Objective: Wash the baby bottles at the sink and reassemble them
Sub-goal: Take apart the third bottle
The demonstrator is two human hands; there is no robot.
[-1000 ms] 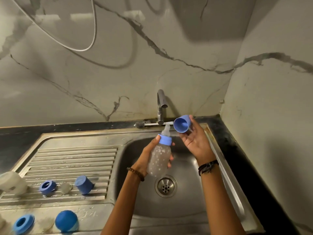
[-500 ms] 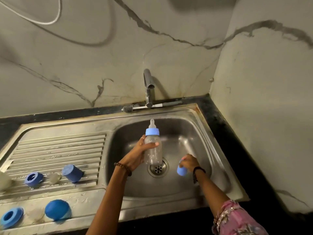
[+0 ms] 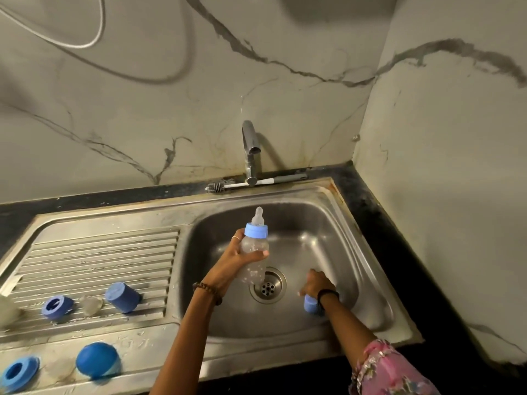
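Note:
My left hand (image 3: 236,259) grips a clear baby bottle (image 3: 253,249) with a blue collar and a clear teat, upright over the sink basin (image 3: 328,240). My right hand (image 3: 315,283) is low in the basin, right of the drain (image 3: 268,286), and holds a blue cap (image 3: 310,304) that is partly hidden under the wrist. On the drainboard (image 3: 94,252) lie a blue collar ring (image 3: 57,306), a clear teat (image 3: 91,305) and a blue cap (image 3: 122,296). Nearer the front edge sit another blue ring (image 3: 18,373) and a blue dome cap (image 3: 98,363).
The tap (image 3: 250,149) stands behind the basin, no water running. A bottle brush (image 3: 248,183) lies along the sink's back rim. A whitish object (image 3: 7,310) shows at the left edge. Marble walls close the back and right side; black counter (image 3: 379,223) surrounds the sink.
My right hand dropped with the blue cap from beside the tap down into the basin. The bottle in my left hand went from tilted to upright. The view pulled back.

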